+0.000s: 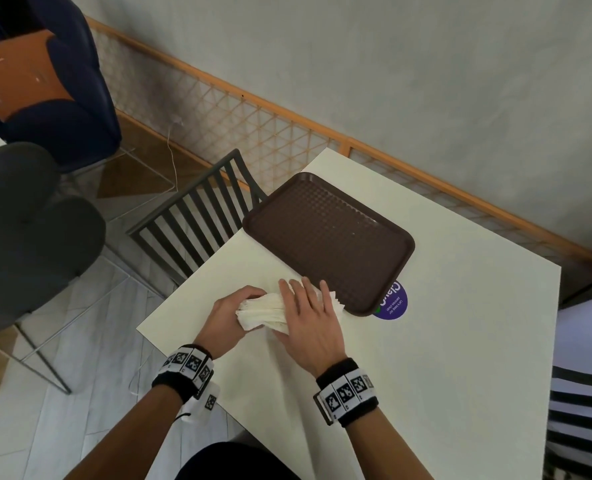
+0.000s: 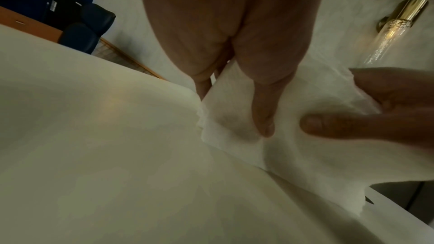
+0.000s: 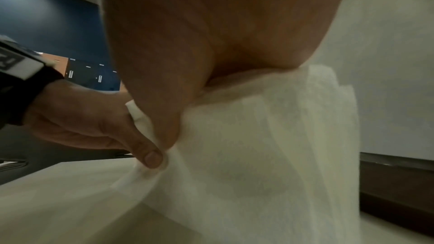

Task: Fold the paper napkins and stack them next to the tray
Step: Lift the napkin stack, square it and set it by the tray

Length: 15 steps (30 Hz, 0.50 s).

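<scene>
A cream-white table (image 1: 443,341) fills the near right of the head view, its left edge running diagonally from the near side up to a far corner by the grey wall (image 1: 391,64), along whose foot runs a wooden lattice rail (image 1: 218,109). On the floor to the left stand a dark grey padded chair (image 1: 28,237) and, tucked against the table's left edge, a dark slatted chair (image 1: 197,216); farther off at the far left is a navy seat (image 1: 80,98). A striped black-and-white cloth (image 1: 585,393) shows at the right edge. On the far half of the table lies a brown textured tray (image 1: 329,237), set at an angle, and its near right corner overlaps a round purple sticker (image 1: 393,304). Just beside the tray's near edge, toward the left, sits the stack of white paper napkins (image 1: 270,311), its far end touching or nearly touching the tray rim. The right hand (image 1: 310,317) lies over the top of the stack with fingers spread and fairly straight, pressing down, the fingertips reaching toward the tray. The left hand (image 1: 230,317) is curled round the stack's left end; in the right wrist view its thumb and fingers (image 3: 150,157) pinch the napkin edges. Both wrists carry black bands with square black-and-white markers (image 1: 346,393).
</scene>
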Each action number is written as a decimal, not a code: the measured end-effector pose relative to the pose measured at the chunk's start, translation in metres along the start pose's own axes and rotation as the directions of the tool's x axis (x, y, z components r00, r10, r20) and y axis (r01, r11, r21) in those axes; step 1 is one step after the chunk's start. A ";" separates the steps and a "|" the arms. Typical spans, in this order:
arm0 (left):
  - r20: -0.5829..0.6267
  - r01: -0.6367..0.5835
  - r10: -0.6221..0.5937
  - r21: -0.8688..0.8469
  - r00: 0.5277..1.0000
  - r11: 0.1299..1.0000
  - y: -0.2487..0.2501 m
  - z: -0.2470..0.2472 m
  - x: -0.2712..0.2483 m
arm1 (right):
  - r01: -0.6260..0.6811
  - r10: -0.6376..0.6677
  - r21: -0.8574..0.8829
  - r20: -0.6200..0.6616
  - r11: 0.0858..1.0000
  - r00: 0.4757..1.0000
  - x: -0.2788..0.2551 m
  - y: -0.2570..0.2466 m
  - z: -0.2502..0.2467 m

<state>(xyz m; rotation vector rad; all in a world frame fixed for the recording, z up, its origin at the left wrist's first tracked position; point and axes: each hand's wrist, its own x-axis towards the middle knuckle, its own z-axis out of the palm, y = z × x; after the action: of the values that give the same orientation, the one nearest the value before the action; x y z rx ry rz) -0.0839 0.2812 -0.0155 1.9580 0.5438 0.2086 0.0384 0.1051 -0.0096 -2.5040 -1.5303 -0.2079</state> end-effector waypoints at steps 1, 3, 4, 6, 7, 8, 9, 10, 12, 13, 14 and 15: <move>0.010 0.007 -0.007 -0.020 1.000 1.000 0.001 -0.001 0.000 | -0.007 0.007 0.000 -0.005 1.000 1.000 0.002 -0.001 0.000; 0.025 0.012 -0.012 -0.025 1.000 1.000 0.003 -0.002 0.001 | 0.005 -0.005 -0.015 0.027 1.000 1.000 0.008 -0.001 -0.001; 0.025 0.019 -0.018 -0.016 1.000 1.000 0.003 -0.003 0.001 | 0.018 -0.017 -0.025 0.053 1.000 0.998 0.010 -0.002 -0.002; 0.004 0.016 -0.016 -0.003 1.000 1.000 0.002 -0.006 0.003 | 0.019 -0.017 -0.021 0.083 1.000 0.996 0.013 -0.003 -0.001; -0.025 0.005 -0.005 -0.007 1.000 1.000 0.003 -0.007 0.003 | -0.001 0.002 -0.003 0.082 1.000 0.997 0.015 0.000 -0.001; -0.071 -0.012 0.009 -0.029 0.997 1.000 0.005 -0.009 0.004 | -0.033 0.029 0.045 0.071 0.998 0.997 0.018 0.004 -0.004; -0.125 -0.030 0.021 -0.073 0.992 0.997 0.008 -0.009 0.004 | -0.070 0.063 0.142 0.052 0.987 0.997 0.020 0.007 -0.009; -0.169 -0.036 0.010 -0.153 0.986 0.988 0.009 -0.009 0.005 | -0.114 0.108 0.296 0.034 0.948 0.994 0.021 0.011 -0.016; -0.198 0.002 -0.078 -0.361 0.977 0.933 0.018 -0.009 0.004 | -0.183 0.207 0.676 0.045 0.714 0.977 0.021 0.014 -0.027; -0.183 0.034 -0.124 -0.431 0.975 0.902 0.025 -0.008 0.004 | -0.196 0.244 0.816 0.069 0.544 0.967 0.019 0.012 -0.031; -0.154 0.054 -0.142 -0.470 0.978 0.881 0.032 -0.006 0.003 | -0.194 0.272 0.899 0.088 0.394 0.958 0.017 0.010 -0.034; -0.135 0.054 -0.127 -0.448 0.983 0.893 0.040 -0.003 0.003 | -0.185 0.295 0.936 0.094 0.301 0.951 0.015 0.007 -0.034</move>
<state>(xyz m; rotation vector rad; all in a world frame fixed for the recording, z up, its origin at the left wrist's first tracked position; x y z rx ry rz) -0.0716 0.2708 0.0208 1.4750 0.6301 0.3988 0.0511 0.1069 0.0262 -1.6194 -0.7550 0.4956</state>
